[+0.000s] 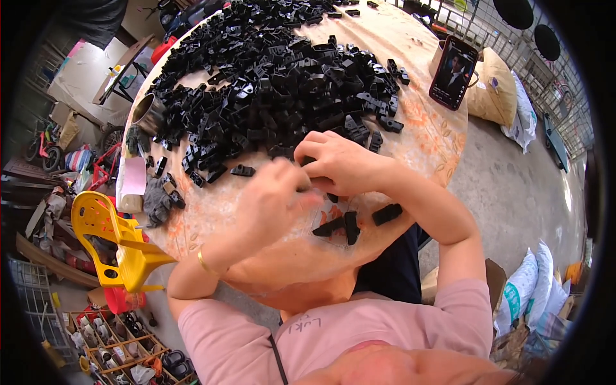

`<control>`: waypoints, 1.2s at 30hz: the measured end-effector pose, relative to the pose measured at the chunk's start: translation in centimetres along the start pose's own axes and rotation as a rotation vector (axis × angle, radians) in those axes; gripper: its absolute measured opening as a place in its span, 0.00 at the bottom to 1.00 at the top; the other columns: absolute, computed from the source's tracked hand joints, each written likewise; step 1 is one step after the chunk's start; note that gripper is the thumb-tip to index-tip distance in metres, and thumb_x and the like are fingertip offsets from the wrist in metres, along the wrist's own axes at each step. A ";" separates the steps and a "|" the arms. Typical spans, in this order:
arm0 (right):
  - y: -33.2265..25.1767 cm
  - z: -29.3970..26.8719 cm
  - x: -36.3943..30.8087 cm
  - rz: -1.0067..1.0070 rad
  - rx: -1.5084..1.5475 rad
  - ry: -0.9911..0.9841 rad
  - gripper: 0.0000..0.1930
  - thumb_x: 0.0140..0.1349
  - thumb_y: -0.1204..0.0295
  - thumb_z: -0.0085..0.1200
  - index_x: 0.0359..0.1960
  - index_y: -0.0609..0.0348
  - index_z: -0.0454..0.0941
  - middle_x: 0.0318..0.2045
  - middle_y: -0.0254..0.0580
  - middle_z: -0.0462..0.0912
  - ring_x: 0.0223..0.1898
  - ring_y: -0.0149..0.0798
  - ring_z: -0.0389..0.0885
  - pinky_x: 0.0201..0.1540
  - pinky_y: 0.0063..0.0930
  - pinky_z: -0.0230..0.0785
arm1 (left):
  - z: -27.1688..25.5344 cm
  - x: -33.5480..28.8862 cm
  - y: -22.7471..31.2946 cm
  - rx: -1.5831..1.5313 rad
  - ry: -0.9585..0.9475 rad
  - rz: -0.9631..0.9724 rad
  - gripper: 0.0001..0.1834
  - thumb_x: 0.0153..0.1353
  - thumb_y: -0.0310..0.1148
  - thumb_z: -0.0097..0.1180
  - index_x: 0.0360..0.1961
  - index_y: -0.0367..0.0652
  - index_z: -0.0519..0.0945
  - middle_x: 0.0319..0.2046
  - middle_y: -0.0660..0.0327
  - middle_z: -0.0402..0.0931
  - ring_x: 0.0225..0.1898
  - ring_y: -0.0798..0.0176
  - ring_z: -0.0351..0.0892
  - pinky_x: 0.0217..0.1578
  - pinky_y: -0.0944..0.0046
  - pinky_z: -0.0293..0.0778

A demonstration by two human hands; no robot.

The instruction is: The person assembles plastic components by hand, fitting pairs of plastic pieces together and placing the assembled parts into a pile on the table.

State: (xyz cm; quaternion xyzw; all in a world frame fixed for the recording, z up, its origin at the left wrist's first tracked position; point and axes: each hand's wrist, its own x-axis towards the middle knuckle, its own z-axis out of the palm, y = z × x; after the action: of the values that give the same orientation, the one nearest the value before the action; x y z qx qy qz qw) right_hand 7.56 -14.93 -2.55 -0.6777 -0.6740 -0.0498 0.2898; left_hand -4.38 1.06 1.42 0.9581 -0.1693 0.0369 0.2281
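Observation:
A big heap of small black plastic parts point(276, 83) covers much of the round table point(417, 144). At the heap's near edge, my right hand point(343, 163) has its fingers curled and closed; dark bits show around them, but what they hold is hidden. My left hand point(273, 196) is beside it, its fingers bent toward the right hand and smeared by motion. Between my hands and the table's near edge lie a few separate black parts point(351, 228), with a longer black piece point(387, 213) to their right. One loose part point(242, 170) sits left of my hands.
A phone point(453, 72) leans against a mug at the table's right. On the left side are a metal cup point(149, 114), a pink paper point(135, 176) and a grey glove point(158, 200). A yellow chair point(122, 247) stands left of the table. Sacks point(491, 90) rest on the floor at right.

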 end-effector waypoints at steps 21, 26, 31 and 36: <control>0.4 -1.3 0.7 0.009 0.020 0.533 0.16 0.46 0.75 0.62 0.40 0.56 0.77 0.35 0.39 0.77 0.34 0.42 0.76 0.35 0.29 0.72 | -0.1 4.4 -5.4 -1.522 0.136 -0.443 0.15 0.64 0.37 0.48 0.47 0.40 0.73 0.36 0.63 0.77 0.32 0.68 0.78 0.29 0.69 0.77; 0.1 -1.6 0.6 -0.089 -0.234 0.492 0.17 0.43 0.77 0.58 0.39 0.57 0.78 0.37 0.37 0.76 0.36 0.40 0.75 0.36 0.29 0.72 | -0.2 4.0 -4.8 -1.562 0.093 -0.431 0.15 0.64 0.35 0.48 0.48 0.39 0.74 0.35 0.61 0.78 0.34 0.66 0.79 0.29 0.69 0.78; -0.1 -1.2 0.7 -0.197 -0.280 0.487 0.18 0.41 0.77 0.56 0.39 0.59 0.77 0.37 0.37 0.76 0.35 0.40 0.76 0.35 0.28 0.73 | 0.1 3.7 -4.9 -1.467 0.146 -0.476 0.14 0.64 0.36 0.48 0.45 0.37 0.76 0.34 0.59 0.78 0.32 0.64 0.80 0.29 0.69 0.78; -0.3 -0.8 0.9 -0.132 -0.317 0.456 0.17 0.43 0.76 0.58 0.39 0.59 0.77 0.35 0.37 0.77 0.35 0.40 0.76 0.35 0.29 0.72 | -0.4 3.4 -4.5 -1.440 -0.007 -0.435 0.15 0.64 0.37 0.47 0.43 0.35 0.76 0.35 0.58 0.78 0.32 0.65 0.79 0.31 0.69 0.78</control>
State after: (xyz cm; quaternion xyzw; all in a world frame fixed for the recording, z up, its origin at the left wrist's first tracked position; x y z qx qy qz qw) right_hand 7.64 -14.48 -1.36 -0.6404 -0.6181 -0.3245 0.3203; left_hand 0.37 3.90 0.36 0.5840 0.0407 -0.1319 0.7999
